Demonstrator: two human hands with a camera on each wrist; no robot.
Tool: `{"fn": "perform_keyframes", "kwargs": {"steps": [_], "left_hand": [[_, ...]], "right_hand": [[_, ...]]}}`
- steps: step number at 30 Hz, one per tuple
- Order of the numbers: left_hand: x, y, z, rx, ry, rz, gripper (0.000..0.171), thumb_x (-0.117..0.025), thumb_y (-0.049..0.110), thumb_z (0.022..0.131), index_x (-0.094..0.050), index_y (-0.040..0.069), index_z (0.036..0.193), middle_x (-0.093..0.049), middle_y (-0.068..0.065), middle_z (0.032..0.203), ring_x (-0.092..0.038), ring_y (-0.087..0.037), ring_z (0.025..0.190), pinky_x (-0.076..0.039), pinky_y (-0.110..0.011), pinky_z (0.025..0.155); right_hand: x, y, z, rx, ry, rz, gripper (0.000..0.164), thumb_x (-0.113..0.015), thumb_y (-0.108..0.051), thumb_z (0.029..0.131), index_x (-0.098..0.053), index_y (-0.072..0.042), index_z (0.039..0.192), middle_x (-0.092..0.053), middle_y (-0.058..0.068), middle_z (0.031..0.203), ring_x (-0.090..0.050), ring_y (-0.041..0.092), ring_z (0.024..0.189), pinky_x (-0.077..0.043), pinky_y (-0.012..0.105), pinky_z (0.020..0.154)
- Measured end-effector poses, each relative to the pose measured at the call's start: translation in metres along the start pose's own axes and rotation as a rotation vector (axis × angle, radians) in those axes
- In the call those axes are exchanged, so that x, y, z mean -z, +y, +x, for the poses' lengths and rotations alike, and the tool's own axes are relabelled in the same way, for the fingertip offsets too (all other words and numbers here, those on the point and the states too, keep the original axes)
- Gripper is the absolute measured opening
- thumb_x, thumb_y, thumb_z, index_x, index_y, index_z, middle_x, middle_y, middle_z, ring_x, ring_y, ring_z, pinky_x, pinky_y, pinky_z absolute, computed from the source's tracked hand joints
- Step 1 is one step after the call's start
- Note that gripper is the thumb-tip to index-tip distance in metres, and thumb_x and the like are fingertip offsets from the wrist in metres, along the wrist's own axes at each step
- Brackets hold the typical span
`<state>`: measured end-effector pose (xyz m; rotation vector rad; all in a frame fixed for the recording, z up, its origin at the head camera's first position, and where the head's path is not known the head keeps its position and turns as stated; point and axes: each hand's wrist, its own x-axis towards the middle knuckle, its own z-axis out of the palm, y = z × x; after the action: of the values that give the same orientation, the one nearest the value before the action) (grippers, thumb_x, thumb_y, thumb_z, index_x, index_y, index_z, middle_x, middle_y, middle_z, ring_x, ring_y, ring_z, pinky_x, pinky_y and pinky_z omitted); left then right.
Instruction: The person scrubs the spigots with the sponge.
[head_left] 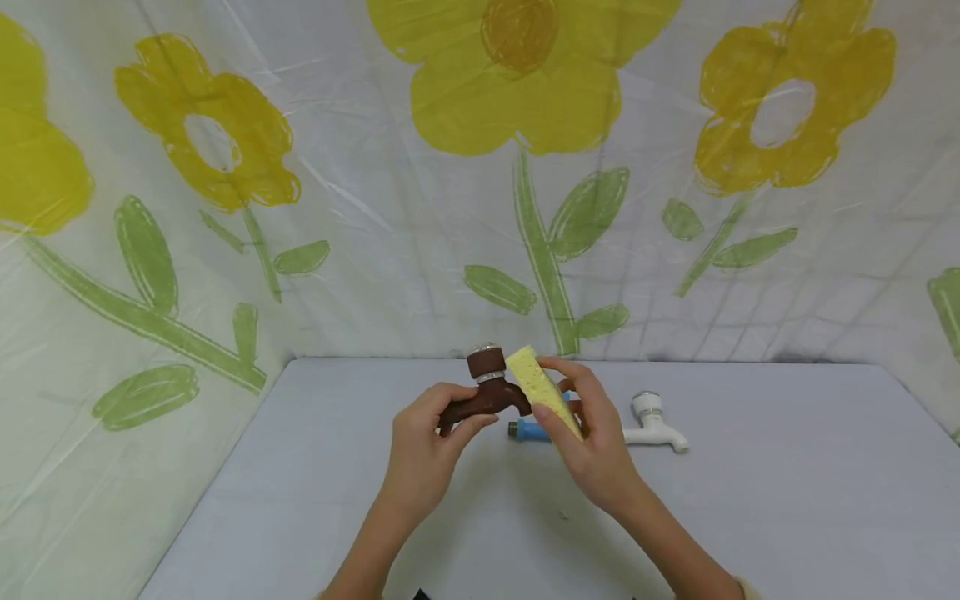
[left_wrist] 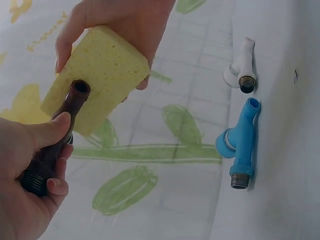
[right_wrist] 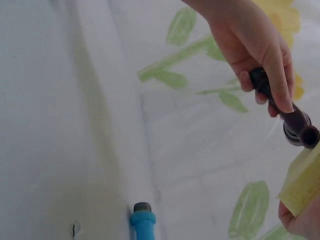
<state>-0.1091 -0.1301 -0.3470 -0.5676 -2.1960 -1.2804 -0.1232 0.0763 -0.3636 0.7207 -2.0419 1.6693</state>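
My left hand (head_left: 423,437) grips a dark brown faucet (head_left: 489,398) by its threaded inlet end, thumb along the body, with the knob upward in the head view. In my right hand (head_left: 600,442) is a yellow sponge (head_left: 543,390), pinched between thumb and fingers. The sponge stands tilted beside the faucet's spout; in the left wrist view the spout mouth overlaps the broad face of the sponge (left_wrist: 100,75). Whether the two touch is hard to tell. The right wrist view catches only part of the sponge (right_wrist: 302,182) at its edge.
Behind my hands on the pale table (head_left: 300,500) lie a blue faucet (left_wrist: 241,142) and a white faucet (head_left: 654,429). A small mark or scrap (head_left: 563,515) shows on the tabletop. A white sheet with painted yellow flowers (head_left: 360,275) hangs at the back and left side.
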Motion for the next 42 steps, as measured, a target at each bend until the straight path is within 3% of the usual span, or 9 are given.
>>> {"fn": "perform_keyframes", "kwargs": {"steps": [6, 12, 19, 24, 29, 36, 42], "left_hand": [[0.000, 0.000, 0.000, -0.017, 0.037, 0.018, 0.025, -0.088, 0.004, 0.082, -0.075, 0.006, 0.103, -0.074, -0.004, 0.099, -0.065, -0.008, 0.078, -0.050, -0.020, 0.059], [0.000, -0.002, 0.002, -0.016, 0.029, 0.004, 0.025, -0.089, 0.004, 0.081, -0.075, 0.005, 0.102, -0.075, -0.004, 0.097, -0.062, -0.006, 0.076, -0.048, -0.020, 0.058], [0.002, -0.002, 0.003, 0.123, 0.024, -0.184, 0.028, -0.089, -0.003, 0.080, -0.076, 0.000, 0.105, -0.078, -0.010, 0.101, -0.072, -0.007, 0.081, -0.062, -0.022, 0.069], [0.008, 0.000, 0.004, 0.185, -0.066, -0.302, 0.027, -0.081, -0.005, 0.088, -0.072, -0.005, 0.113, -0.076, -0.018, 0.102, -0.074, -0.012, 0.080, -0.064, -0.028, 0.071], [0.014, 0.003, 0.006, 0.249, -0.130, -0.437, 0.027, -0.072, -0.008, 0.094, -0.065, -0.009, 0.120, -0.074, -0.025, 0.107, -0.077, -0.013, 0.089, -0.064, -0.029, 0.084], [0.015, 0.008, 0.007, 0.334, -0.045, -0.486, 0.027, -0.076, -0.012, 0.090, -0.064, -0.014, 0.114, -0.074, -0.023, 0.099, -0.076, -0.014, 0.081, -0.065, -0.028, 0.078], [0.015, 0.008, 0.007, 0.320, 0.003, -0.469, 0.026, -0.076, -0.014, 0.088, -0.065, -0.013, 0.111, -0.074, -0.025, 0.098, -0.076, -0.013, 0.079, -0.064, -0.027, 0.077]], "right_hand": [[0.003, 0.001, 0.002, -0.005, -0.024, -0.012, 0.048, -0.064, 0.000, 0.098, -0.058, -0.012, 0.144, -0.063, 0.006, 0.128, -0.053, 0.015, 0.091, -0.053, 0.028, 0.063], [0.008, 0.000, 0.002, 0.038, -0.037, -0.042, 0.049, -0.067, 0.001, 0.094, -0.061, -0.013, 0.140, -0.064, 0.005, 0.135, -0.052, 0.017, 0.103, -0.052, 0.030, 0.073], [0.011, 0.004, 0.003, 0.095, -0.008, -0.115, 0.050, -0.070, 0.001, 0.090, -0.064, -0.014, 0.137, -0.066, 0.006, 0.135, -0.058, 0.014, 0.106, -0.053, 0.030, 0.075], [0.014, 0.003, 0.005, 0.149, 0.023, -0.220, 0.052, -0.073, -0.003, 0.086, -0.066, -0.016, 0.136, -0.065, 0.007, 0.138, -0.059, 0.024, 0.123, -0.049, 0.037, 0.087], [0.016, -0.002, 0.005, 0.135, 0.036, -0.303, 0.050, -0.077, -0.007, 0.084, -0.069, -0.017, 0.132, -0.064, 0.009, 0.139, -0.057, 0.029, 0.121, -0.048, 0.040, 0.083], [0.017, -0.012, 0.004, 0.186, -0.010, -0.442, 0.051, -0.084, -0.010, 0.080, -0.073, -0.021, 0.129, -0.062, 0.011, 0.141, -0.055, 0.031, 0.116, -0.052, 0.037, 0.072], [0.026, -0.018, 0.007, 0.250, -0.039, -0.576, 0.051, -0.086, -0.013, 0.075, -0.076, -0.024, 0.124, -0.065, 0.011, 0.137, -0.058, 0.032, 0.112, -0.052, 0.042, 0.073]]}}
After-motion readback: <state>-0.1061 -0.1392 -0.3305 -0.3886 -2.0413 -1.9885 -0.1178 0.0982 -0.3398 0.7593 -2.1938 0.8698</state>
